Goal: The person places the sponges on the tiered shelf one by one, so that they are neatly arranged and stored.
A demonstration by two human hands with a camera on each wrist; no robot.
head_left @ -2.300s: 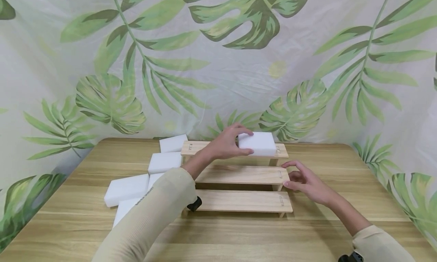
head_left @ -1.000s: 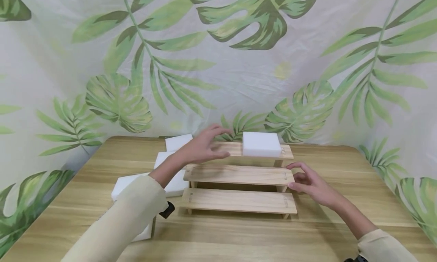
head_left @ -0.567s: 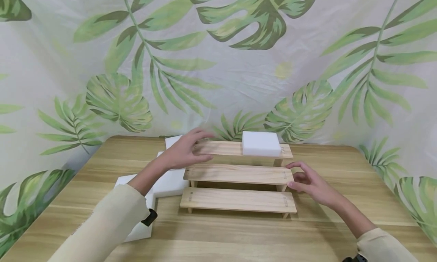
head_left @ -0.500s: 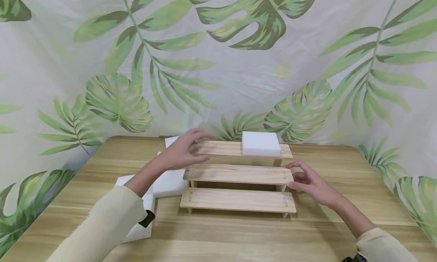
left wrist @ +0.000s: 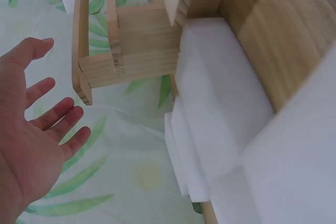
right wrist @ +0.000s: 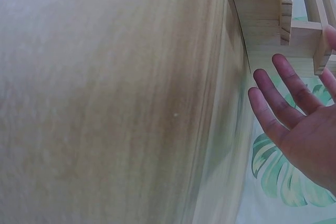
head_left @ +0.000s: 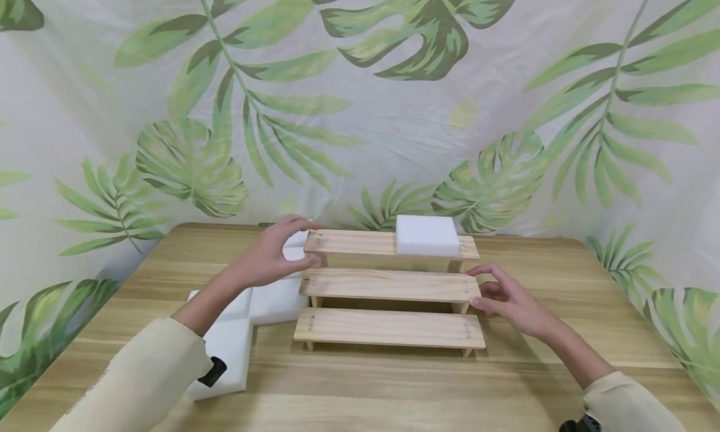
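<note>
A three-tier wooden stand (head_left: 389, 327) stands on the table. One white foam block (head_left: 427, 235) sits near the right end of its top tier. My left hand (head_left: 272, 254) is spread beside that tier's left end, holding nothing; the left wrist view shows its fingers apart and clear of the wood. At the right end of the middle tier, my right hand (head_left: 509, 302) holds the board's end between thumb and index finger. The other fingers of that hand stretch out loosely in the right wrist view. More white foam blocks (head_left: 227, 357) lie left of the stand, partly hidden by my left arm.
The wood-grain table (head_left: 360, 388) reaches out in front of and around the stand. A leaf-patterned cloth (head_left: 388, 138) hangs right behind the table's back edge. In the left wrist view, several foam blocks (left wrist: 226, 82) lie close beside the stand's legs.
My left hand has let go of the foam block on the top tier and moved left to the stand's left end. The right hand has stayed at the middle tier.
</note>
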